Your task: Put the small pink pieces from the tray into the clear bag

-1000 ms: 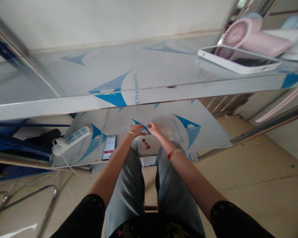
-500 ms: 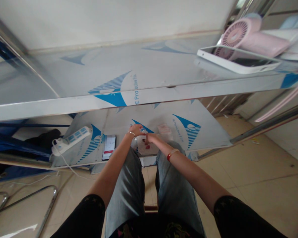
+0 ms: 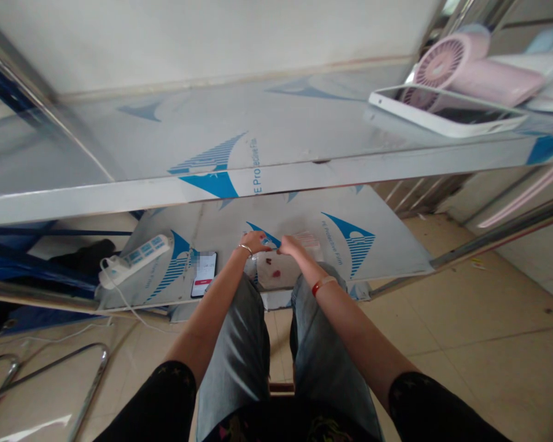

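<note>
Handling so far: seems under way; red piece (image 3: 276, 274) and dark piece (image 3: 268, 261) lie untouched on the white pad (image 3: 286, 280); how much is left, I cannot tell.
Hands: left hand (image 3: 254, 241) is half curled, right hand (image 3: 291, 245) is more closed; whether they firmly hold something, I cannot tell.
Small thing (image 3: 267, 243): seems clear and bluish, too blurred for details, between the two hands.
White pad: pale, on the lower shelf (image 3: 391, 245), at 6 o'clock from the hands.

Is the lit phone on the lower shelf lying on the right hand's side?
No: the lit phone lies to the left of the left hand, between it and the white power strip.
</note>
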`<state>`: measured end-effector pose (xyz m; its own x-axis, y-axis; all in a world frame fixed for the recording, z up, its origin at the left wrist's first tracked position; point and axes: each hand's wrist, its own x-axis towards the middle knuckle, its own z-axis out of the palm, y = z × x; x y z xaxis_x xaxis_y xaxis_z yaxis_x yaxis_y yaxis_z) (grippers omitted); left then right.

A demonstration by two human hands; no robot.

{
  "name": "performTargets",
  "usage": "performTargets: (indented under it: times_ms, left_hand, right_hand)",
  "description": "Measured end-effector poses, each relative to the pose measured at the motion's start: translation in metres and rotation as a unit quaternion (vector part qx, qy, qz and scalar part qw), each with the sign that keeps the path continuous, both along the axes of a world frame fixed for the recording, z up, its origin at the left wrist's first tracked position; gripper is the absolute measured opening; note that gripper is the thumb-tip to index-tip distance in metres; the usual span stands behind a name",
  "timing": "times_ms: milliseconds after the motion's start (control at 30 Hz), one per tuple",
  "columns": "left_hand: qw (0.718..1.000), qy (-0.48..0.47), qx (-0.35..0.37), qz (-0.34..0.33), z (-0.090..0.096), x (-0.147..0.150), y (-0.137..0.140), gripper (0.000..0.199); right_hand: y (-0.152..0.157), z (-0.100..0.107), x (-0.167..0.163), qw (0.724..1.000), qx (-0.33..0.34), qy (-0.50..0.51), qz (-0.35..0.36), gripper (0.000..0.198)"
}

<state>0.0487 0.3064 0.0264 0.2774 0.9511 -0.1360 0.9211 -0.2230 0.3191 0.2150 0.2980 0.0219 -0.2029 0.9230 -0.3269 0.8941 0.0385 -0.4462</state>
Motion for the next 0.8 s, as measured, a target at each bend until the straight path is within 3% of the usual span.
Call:
performTargets:
  times_ms: [233,333,533,800]
  left_hand:
    - [1.0,0.008,0.003,0.002,-0.001,0.001,0.0,0.047]
    - [1.0,0.016,0.004,-0.004,0.0,0.002,-0.001,0.047]
    - [1.0,0.016,0.003,-0.008,0.006,0.005,-0.002,0.049]
    - [0.999,-0.003,0.046,0.016,0.01,0.006,-0.004,0.05]
  right_hand:
    - [0.014,0.005,0.012,0.998,0.0,0.049,-0.026,0.019]
    - [0.015,0.007,0.008,0.994,0.021,0.103,-0.027,0.02]
    - [0.008,0.018,0.0,0.973,0.0,0.227,-0.043,0.019]
    - [0.002,0.028,-0.002,0.969,-0.013,0.245,-0.037,0.029]
